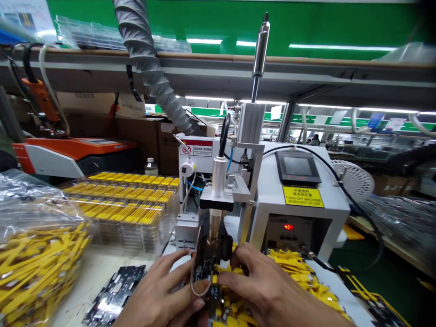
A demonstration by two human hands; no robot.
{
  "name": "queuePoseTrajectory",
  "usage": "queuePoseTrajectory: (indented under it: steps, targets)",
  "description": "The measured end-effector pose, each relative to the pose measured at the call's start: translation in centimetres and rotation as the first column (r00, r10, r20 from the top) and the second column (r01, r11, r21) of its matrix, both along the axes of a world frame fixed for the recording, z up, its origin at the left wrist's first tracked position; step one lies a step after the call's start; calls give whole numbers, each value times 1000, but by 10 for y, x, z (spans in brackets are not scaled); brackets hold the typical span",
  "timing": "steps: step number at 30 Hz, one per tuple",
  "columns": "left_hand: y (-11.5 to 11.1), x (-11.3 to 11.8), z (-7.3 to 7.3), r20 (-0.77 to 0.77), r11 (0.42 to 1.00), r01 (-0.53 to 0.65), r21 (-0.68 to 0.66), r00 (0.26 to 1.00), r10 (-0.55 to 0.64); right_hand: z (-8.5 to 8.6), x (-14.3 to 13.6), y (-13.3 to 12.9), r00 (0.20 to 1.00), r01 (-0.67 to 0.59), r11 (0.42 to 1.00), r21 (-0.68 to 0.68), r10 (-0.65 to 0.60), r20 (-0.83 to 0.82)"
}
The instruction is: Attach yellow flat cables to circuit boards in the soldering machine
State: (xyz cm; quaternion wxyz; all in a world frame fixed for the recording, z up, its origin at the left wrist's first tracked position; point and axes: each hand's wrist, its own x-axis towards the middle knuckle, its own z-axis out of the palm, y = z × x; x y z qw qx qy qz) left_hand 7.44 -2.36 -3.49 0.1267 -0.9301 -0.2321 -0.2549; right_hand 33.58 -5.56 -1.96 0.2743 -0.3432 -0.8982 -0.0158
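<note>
Under the metal head (pixel 218 181) of a bench machine, a small dark circuit board (pixel 203 269) is partly hidden by fingers and a thin looped cable. My left hand (pixel 161 288) grips the board's left side, fingers closed around it. From the right, my right hand (pixel 264 284) pinches a yellow flat flex cable (pixel 215 279) at the board's edge. Many loose yellow flex cables (pixel 296 268) lie beneath and beside the right hand. A sheet of dark circuit boards (pixel 117 290) rests on the table left of my left hand.
Left stands a clear bag (pixel 41 268) of yellow cables, with stacked clear trays (pixel 136 236) behind it. A grey control box (pixel 269 181) with a screen stands behind the right hand. A black cable (pixel 366 218) arcs down at right. A shelf (pixel 211 61) spans overhead.
</note>
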Motion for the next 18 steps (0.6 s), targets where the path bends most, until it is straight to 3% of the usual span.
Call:
queuePoseTrajectory:
  steps: [7,13,18]
  targets:
    - [-1,6,0,101,998,48,42,994,-52,0,0,-2,999,5,1000,-15,-4,39]
    - [-1,7,0,-74,958,55,281,997,-36,-3,1,-1,999,12,1000,-10,-11,48]
    - [0,6,1,-94,949,73,307,995,-47,-2,0,1,1000,-8,1000,28,8,-12]
